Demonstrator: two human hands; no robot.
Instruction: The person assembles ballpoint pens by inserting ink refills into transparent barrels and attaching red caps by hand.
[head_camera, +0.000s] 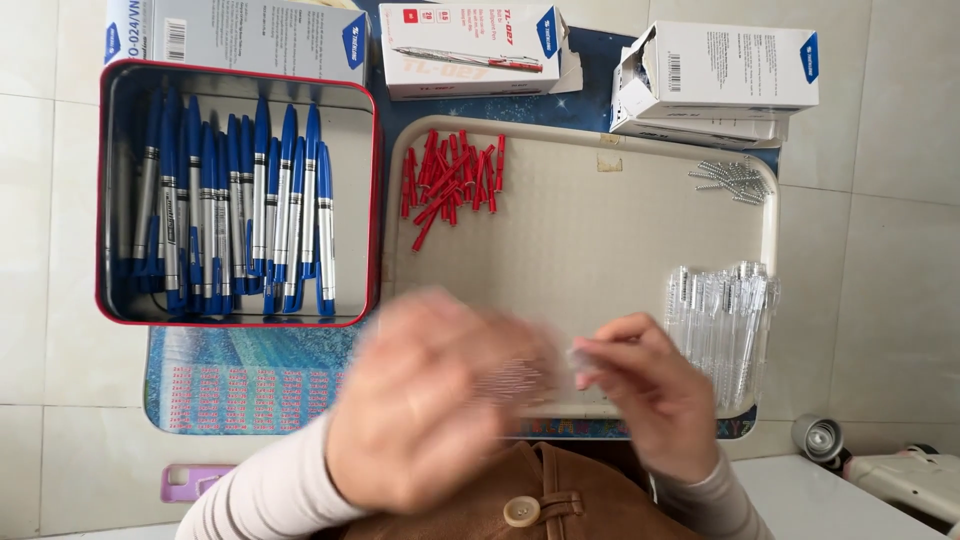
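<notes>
Lying under everything was the tiled table (60, 60), and on it a cream tray (600, 250) took the middle and the right of the scene. At the left stood a red-rimmed tin (372, 200) full of finished blue pens (235, 215), laid side by side. Three white cartons (715, 75) lay along the far edge. On the tray, a heap of red pen parts (450, 180) was at the far left corner, a bundle of clear pen barrels (722, 325) at the near right edge, and a small pile of metal springs (735, 180) at the far right corner.

The left hand (430, 400) was near the person, very blurred; I could not tell if its fingers were together or apart, or what it held. The right hand (650, 385) had thumb and fingertips pinched on a small clear part (580, 358), just over the near edge of the tray, between the two hands.

To do this joining well, I judged that both hands should stay low over the tray, so a dropped piece would remain there. The pinch should be light and the two pieces kept in one line, because thin clear plastic probably slips or bends easily.
</notes>
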